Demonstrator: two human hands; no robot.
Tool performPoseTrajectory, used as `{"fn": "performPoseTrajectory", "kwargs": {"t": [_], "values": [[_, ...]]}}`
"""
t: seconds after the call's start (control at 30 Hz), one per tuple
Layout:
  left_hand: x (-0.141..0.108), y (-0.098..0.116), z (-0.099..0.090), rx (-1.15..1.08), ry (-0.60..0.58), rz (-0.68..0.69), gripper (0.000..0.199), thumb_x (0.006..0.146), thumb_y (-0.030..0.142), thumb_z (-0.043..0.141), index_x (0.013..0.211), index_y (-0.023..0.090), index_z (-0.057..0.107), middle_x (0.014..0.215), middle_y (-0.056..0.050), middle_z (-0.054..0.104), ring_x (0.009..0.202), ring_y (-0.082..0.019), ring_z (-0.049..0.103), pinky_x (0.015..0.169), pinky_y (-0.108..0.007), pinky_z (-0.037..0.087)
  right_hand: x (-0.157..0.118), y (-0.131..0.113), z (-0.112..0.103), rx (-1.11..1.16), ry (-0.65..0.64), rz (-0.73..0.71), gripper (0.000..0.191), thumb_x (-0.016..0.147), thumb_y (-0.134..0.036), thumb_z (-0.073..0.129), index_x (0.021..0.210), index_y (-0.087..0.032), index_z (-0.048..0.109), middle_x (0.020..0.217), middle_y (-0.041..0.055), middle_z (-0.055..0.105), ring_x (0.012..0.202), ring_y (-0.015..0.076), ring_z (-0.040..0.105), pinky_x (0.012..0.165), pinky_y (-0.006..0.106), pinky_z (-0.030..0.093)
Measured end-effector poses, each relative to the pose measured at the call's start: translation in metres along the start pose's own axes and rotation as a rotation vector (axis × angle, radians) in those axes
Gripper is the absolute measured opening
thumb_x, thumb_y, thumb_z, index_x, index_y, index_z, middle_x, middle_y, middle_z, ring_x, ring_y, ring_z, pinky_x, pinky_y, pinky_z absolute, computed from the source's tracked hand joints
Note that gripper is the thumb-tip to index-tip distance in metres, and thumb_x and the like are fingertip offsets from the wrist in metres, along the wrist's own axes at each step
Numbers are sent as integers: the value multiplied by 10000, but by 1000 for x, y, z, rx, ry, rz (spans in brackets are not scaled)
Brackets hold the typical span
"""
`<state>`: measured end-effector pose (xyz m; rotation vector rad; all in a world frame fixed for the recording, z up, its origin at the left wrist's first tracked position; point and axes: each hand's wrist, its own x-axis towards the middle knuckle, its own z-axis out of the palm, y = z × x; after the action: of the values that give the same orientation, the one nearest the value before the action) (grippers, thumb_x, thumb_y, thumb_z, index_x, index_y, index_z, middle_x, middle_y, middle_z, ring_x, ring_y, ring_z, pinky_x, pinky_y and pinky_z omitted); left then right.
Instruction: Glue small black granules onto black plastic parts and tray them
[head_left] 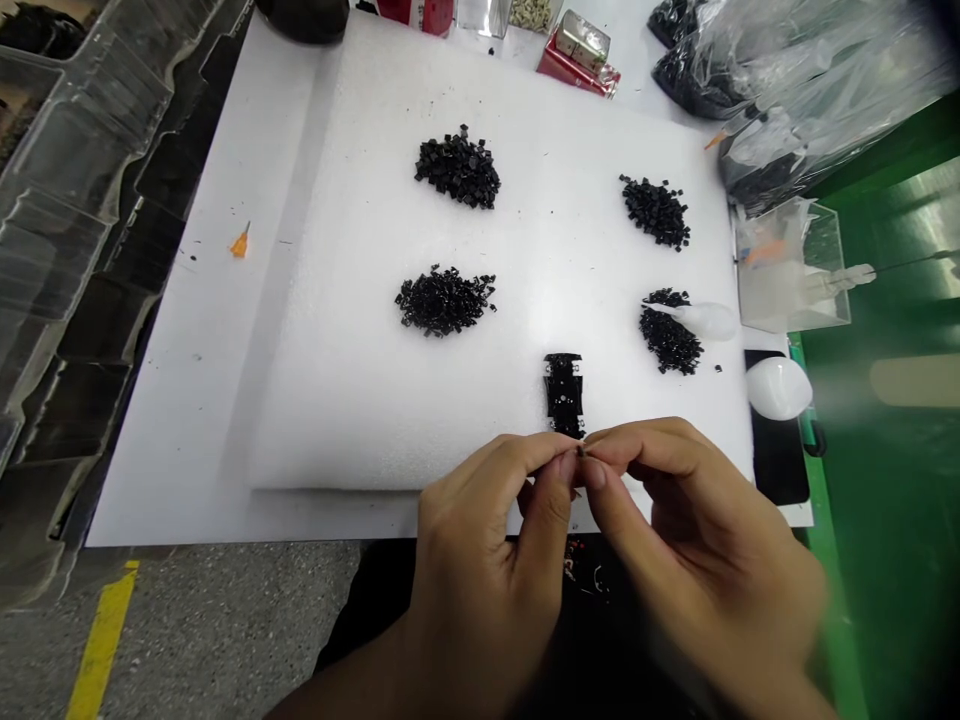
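Observation:
Close to the front edge of the white foam sheet [360, 420], my left hand [495, 530] and my right hand [690, 530] meet fingertip to fingertip. Between their pinched thumbs and forefingers is a tiny dark piece [581, 452], mostly covered by the fingers and too small to name. Just beyond the fingertips lies a flat black plastic chassis-like part [563, 392] with small holes, its near end partly behind my fingers. Piles of small black pieces lie farther off on the foam, one [446, 300] at left and another [671, 335] at right.
Two more black piles [459, 170] [655, 212] lie farther back. A white dropper [705, 320] rests on the right pile. Beside the foam are a clear box [795, 265], a white rounded object [780, 388], plastic bags [795, 90] and, at left, clear bins [52, 240].

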<state>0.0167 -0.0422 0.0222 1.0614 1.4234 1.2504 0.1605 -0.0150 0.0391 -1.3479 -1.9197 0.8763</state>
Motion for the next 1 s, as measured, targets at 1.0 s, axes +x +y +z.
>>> {"fn": "performPoseTrajectory", "kwargs": {"t": [1.0], "values": [[19,-12,-20,326,45,408,274,946,77,612,1173,197,705,1057,-25,776,994,-174,716,898,-330,601,27,10,-29,-253,-187,-118,65,978,-186,657,989,-250,652,896,3,659,726,156,633,677,297,545]]}}
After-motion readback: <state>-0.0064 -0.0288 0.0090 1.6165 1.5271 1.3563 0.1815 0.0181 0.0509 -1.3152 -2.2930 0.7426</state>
